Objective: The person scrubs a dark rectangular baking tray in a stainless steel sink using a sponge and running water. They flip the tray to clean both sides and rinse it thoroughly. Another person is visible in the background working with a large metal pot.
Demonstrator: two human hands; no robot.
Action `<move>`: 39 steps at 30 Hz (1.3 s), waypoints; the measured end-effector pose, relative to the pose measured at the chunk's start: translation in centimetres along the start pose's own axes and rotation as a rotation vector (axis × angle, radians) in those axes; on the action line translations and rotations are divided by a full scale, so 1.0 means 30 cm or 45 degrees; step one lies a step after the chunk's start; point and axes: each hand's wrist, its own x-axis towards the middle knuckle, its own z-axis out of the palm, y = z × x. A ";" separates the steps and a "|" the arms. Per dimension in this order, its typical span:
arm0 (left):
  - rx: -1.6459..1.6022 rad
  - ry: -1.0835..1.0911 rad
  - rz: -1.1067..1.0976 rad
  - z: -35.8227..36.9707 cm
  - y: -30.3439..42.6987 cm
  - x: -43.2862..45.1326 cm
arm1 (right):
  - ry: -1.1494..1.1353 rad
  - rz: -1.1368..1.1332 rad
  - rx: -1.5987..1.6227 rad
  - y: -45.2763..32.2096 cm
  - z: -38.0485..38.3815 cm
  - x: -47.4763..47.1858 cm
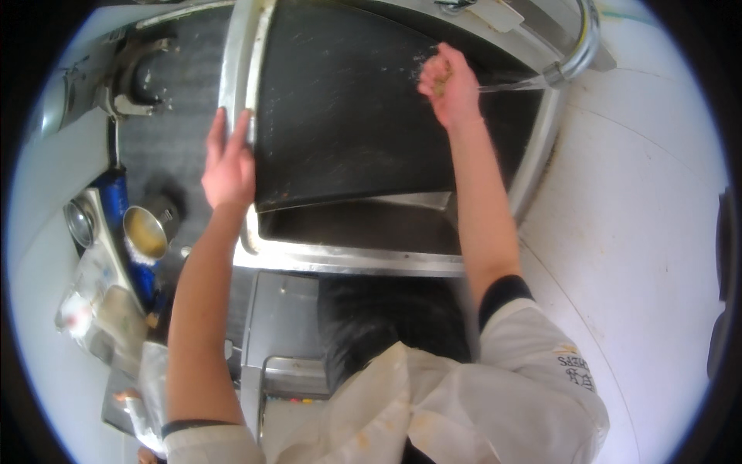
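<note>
A metal-rimmed sink (359, 255) lies in front of me, with a dark flat surface (348, 116) inside it. My right hand (455, 87) is over its far right part, palm up. Its fingers curl around a small yellowish-brown clump (442, 81), too blurred to identify. Water (510, 87) runs from the curved metal faucet (579, 55) onto this hand near the wrist, and droplets scatter beyond the fingers. My left hand (229, 168) rests on the raised metal divider (235, 58) at the sink's left, holding nothing, with two fingers stretched apart along it.
At left stand a metal pot (145, 232) with yellow contents, a round lid (79, 222) and blue items (113, 191). A curved metal fixture (136, 81) lies farther up. Another person's hand (126, 395) shows at lower left. A white wall (637, 203) bounds the right side.
</note>
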 end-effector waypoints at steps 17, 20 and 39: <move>-0.008 -0.017 -0.006 -0.001 0.000 0.007 | 0.426 -0.538 -1.686 0.365 0.218 0.194; -0.031 -0.003 -0.039 0.001 0.000 0.008 | 0.138 -0.698 -1.576 0.384 0.497 0.142; -0.002 0.026 0.029 0.000 -0.009 0.008 | -0.137 -1.280 -2.586 0.210 0.559 0.181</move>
